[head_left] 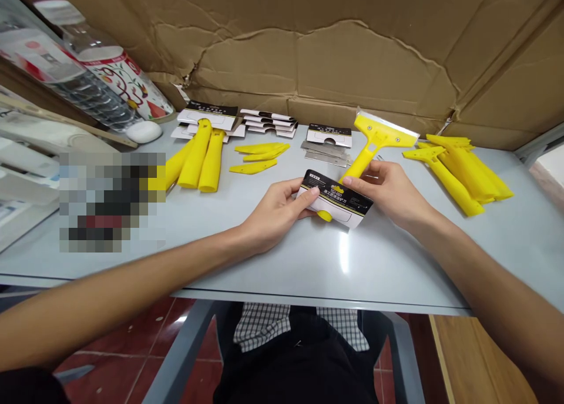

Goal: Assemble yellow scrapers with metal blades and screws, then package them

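Dark clothing point(295, 366) fills the bottom centre of the frame, below the edge of the pale grey surface point(273, 275). At the centre, just right of the middle, a yellow scraper point(365, 157) is held above the surface, its broad head tilted toward the upper right. Two round fasteners mark the head, and a pale strip runs along its top edge. Its handle slants down to the lower left behind the front of a printed card point(352, 216), black above with "TGJ-001" and other white lettering, white below. Yellow shows through a cutout in the black band, and the rounded handle end pokes out beneath.

The left grip point(275, 213) pinches the card's left side, thumb on the front; the right grip point(392, 189) is closed around the handle near the card's upper edge.

At the upper left stand a clear ribbed bottle point(86, 98) and, behind it, a white-capped bottle point(117, 72) with a patterned red-and-white label; their contents cannot be told. Brown cardboard point(317, 63) spans the top of the frame.
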Demonstrator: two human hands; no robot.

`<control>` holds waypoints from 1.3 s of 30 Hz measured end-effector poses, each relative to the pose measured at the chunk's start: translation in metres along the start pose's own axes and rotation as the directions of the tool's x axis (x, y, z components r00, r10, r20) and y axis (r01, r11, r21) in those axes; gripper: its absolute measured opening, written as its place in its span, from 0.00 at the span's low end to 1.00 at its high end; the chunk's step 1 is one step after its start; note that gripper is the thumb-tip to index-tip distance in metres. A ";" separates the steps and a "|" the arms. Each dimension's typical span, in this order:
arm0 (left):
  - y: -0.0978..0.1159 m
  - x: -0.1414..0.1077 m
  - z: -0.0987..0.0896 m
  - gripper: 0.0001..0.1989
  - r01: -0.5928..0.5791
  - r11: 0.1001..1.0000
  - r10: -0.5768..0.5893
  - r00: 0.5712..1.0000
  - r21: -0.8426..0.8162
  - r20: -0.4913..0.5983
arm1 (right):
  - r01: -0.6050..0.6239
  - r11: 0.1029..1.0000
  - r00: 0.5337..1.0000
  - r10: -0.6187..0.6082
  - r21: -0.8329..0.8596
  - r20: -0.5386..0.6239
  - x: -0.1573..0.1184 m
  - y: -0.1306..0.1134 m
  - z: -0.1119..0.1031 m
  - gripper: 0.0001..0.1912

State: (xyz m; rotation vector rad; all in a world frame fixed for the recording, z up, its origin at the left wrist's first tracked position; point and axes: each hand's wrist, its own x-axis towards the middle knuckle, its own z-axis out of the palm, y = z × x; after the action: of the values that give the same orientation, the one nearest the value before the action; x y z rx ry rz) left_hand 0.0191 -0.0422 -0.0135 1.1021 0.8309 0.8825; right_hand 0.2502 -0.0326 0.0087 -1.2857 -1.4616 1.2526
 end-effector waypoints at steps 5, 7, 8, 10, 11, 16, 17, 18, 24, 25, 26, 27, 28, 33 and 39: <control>0.002 -0.001 -0.001 0.20 -0.008 0.996 0.004 0.999 0.086 0.038 | -0.006 0.999 0.999 0.008 -0.038 0.041 -0.002 -0.003 0.004 0.23; 0.006 -0.003 -0.001 0.23 -0.016 0.984 0.005 0.998 0.178 0.064 | 0.001 0.999 0.998 0.002 -0.044 0.070 -0.003 -0.003 0.005 0.22; 0.008 -0.004 -0.001 0.24 -0.020 0.973 0.003 0.997 0.228 0.072 | -0.001 0.999 0.997 0.005 -0.049 0.082 -0.004 -0.004 0.006 0.21; 0.011 -0.005 -0.002 0.24 -0.023 0.951 0.000 0.997 0.307 0.074 | -0.017 0.999 0.996 0.021 -0.043 0.092 -0.005 -0.004 0.008 0.21; 0.012 -0.005 -0.002 0.23 -0.024 0.944 0.001 0.998 0.330 0.069 | -0.029 0.999 0.996 0.031 -0.019 0.081 -0.006 -0.005 0.009 0.21; 0.013 -0.004 -0.004 0.20 -0.008 0.929 -0.006 0.999 0.370 0.036 | -0.014 0.945 0.992 0.054 0.327 -0.115 -0.001 -0.010 0.005 0.20; 0.013 -0.003 -0.004 0.19 -0.005 0.929 -0.007 1.000 0.370 0.030 | 0.017 0.924 0.985 0.051 0.383 -0.165 0.000 -0.010 0.002 0.18; 0.013 -0.003 -0.004 0.19 -0.009 0.930 0.000 1.000 0.368 0.025 | 0.049 0.911 0.977 0.042 0.410 -0.209 0.002 -0.010 -0.002 0.16; 0.016 -0.004 0.000 0.24 -0.091 0.910 0.107 0.994 0.404 -0.016 | 0.061 0.967 0.970 0.001 0.246 -0.242 0.006 -0.007 -0.011 0.14; 0.016 -0.004 0.000 0.27 -0.097 0.913 0.116 0.993 0.397 -0.025 | 0.054 0.964 0.973 0.007 0.259 -0.229 0.005 -0.007 -0.010 0.14; 0.016 -0.004 0.000 0.30 -0.095 0.921 0.116 0.993 0.378 -0.035 | 0.049 0.960 0.976 0.013 0.277 -0.216 0.004 -0.007 -0.008 0.14; 0.016 -0.004 0.000 0.33 -0.083 0.933 0.105 0.994 0.350 -0.044 | 0.043 0.956 0.979 0.017 0.290 -0.201 0.003 -0.007 -0.006 0.13; 0.015 -0.004 0.000 0.36 -0.063 0.947 0.083 0.995 0.314 -0.051 | 0.036 0.956 0.982 0.020 0.293 -0.187 0.002 -0.007 -0.004 0.13; 0.011 -0.001 -0.003 0.46 -0.018 0.989 0.028 0.997 0.146 -0.068 | -0.019 0.968 0.997 0.038 0.252 -0.071 -0.001 -0.006 0.002 0.13; 0.013 0.003 -0.004 0.53 -0.018 0.999 0.022 0.996 0.051 -0.087 | -0.039 0.952 0.999 0.030 0.304 0.035 0.000 -0.002 0.004 0.13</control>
State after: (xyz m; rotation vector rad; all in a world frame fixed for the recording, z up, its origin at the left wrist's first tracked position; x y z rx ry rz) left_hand 0.0142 -0.0352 -0.0027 1.1237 0.9204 0.9366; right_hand 0.2458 -0.0330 0.0102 -1.0922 -1.2118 1.4617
